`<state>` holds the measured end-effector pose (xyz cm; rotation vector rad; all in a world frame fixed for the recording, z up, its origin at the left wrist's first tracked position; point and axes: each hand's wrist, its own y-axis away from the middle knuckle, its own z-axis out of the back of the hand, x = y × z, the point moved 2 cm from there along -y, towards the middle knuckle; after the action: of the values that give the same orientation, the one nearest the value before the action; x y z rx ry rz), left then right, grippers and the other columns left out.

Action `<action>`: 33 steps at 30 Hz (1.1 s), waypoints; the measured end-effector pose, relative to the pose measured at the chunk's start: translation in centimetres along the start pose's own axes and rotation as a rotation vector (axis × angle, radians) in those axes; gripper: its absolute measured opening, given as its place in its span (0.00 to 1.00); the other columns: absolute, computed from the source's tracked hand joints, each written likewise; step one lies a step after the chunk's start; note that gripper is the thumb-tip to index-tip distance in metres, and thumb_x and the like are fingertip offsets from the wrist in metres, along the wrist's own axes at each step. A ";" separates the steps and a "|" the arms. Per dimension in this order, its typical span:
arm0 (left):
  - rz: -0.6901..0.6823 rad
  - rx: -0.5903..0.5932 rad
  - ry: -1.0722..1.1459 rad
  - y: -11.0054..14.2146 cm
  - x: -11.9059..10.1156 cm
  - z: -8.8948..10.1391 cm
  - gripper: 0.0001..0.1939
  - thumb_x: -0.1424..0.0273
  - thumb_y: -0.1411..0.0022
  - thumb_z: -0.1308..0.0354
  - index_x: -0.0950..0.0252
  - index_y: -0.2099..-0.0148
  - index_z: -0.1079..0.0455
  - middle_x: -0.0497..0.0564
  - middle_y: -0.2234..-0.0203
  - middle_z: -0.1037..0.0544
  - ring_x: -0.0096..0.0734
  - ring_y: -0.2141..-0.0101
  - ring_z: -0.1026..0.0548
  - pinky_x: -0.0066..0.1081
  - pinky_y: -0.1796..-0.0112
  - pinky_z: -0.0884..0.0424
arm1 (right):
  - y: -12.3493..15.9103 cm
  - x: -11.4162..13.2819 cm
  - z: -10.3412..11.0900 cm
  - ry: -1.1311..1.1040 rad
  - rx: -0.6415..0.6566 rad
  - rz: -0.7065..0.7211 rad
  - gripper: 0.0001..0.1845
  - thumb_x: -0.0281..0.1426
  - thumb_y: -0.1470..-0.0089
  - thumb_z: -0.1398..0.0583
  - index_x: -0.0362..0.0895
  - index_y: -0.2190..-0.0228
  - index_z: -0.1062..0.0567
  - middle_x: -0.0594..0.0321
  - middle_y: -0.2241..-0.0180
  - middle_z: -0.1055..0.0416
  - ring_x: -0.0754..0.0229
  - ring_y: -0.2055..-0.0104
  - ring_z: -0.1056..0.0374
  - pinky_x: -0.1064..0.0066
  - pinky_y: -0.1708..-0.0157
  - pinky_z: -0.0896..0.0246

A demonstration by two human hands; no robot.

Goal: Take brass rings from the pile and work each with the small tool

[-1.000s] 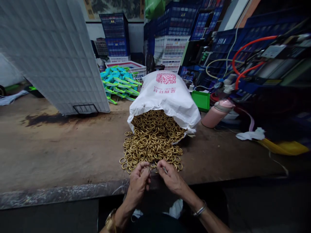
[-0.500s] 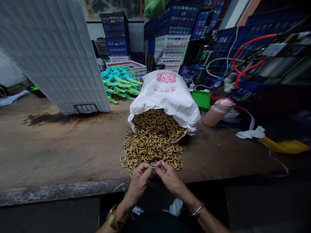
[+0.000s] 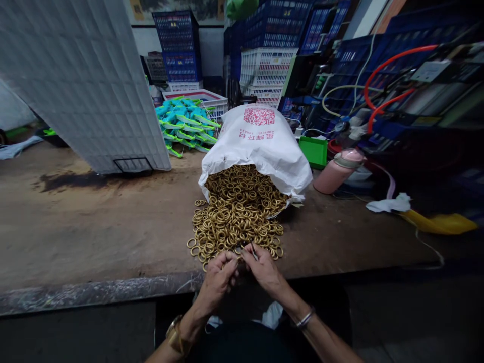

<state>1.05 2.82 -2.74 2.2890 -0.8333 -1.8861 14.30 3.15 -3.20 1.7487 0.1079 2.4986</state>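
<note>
We record the rings (image 3: 234, 222) as dull gold, round, smooth-looking and open-centred, seemingly alike in size; they lie overlapping in a loose heap on the brown table (image 3: 113, 232), at the mouth of a white sack (image 3: 264, 151), and continue into it. A few sit at the heap's left edge. Our left hand (image 3: 219, 275) is closed, thumb against curled fingers, at the near edge of the heap; we cannot tell whether it grips anything. Our right hand (image 3: 265, 269), just beside it, is also nearly closed, pinching a thin dark tool (image 3: 253, 250) that points up from the fingers. Containers: the sack lies on its side, red print on top, its open mouth towards us, filled there with rings. Behind the blue and green pieces (image 3: 185, 125) stands a white basket (image 3: 215, 105); we cannot make out its contents. The green tray (image 3: 313, 153), right of the sack, shows a bare inner face. Blue crates (image 3: 181, 65) and white crates (image 3: 267, 70) stand stacked behind, contents unclear.
</note>
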 end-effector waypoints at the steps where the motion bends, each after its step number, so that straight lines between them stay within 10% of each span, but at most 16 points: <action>1: 0.002 0.012 -0.007 0.0 0.1 0.1 0.15 0.58 0.48 0.45 0.65 0.70 0.39 0.41 0.84 0.36 0.15 0.86 0.43 0.18 0.86 0.51 | 0.0 0.2 0.1 0.039 -0.016 0.031 0.15 0.39 0.49 0.50 0.44 0.81 0.39 0.71 0.83 0.45 0.68 0.79 0.49 0.76 0.78 0.52; 15: 0.015 0.068 0.187 0.9 -0.2 -0.4 0.14 0.59 0.48 0.45 0.64 0.70 0.41 0.40 0.83 0.37 0.14 0.85 0.43 0.18 0.85 0.52 | 0.5 0.6 0.5 0.284 -0.007 0.152 0.13 0.34 0.47 0.53 0.44 0.79 0.38 0.69 0.82 0.42 0.66 0.78 0.46 0.75 0.77 0.52; 24: -0.070 0.001 0.065 0.6 -0.6 -0.5 0.16 0.57 0.48 0.45 0.65 0.73 0.42 0.41 0.84 0.39 0.16 0.84 0.44 0.19 0.83 0.50 | 1.6 0.8 -0.2 0.596 0.125 0.164 0.17 0.19 0.62 0.51 0.45 0.68 0.34 0.64 0.73 0.30 0.63 0.72 0.36 0.75 0.71 0.51; 33: -0.021 0.061 0.031 1.8 -0.7 -0.7 0.15 0.57 0.47 0.46 0.65 0.71 0.40 0.42 0.83 0.36 0.15 0.85 0.42 0.18 0.85 0.51 | 0.5 -0.5 1.4 0.814 0.035 -0.005 0.14 0.20 0.57 0.50 0.44 0.66 0.33 0.60 0.73 0.28 0.61 0.72 0.34 0.74 0.75 0.55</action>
<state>0.96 1.40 -1.24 2.3644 -0.8785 -1.8538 15.74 2.57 -3.17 0.6287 0.2034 3.0311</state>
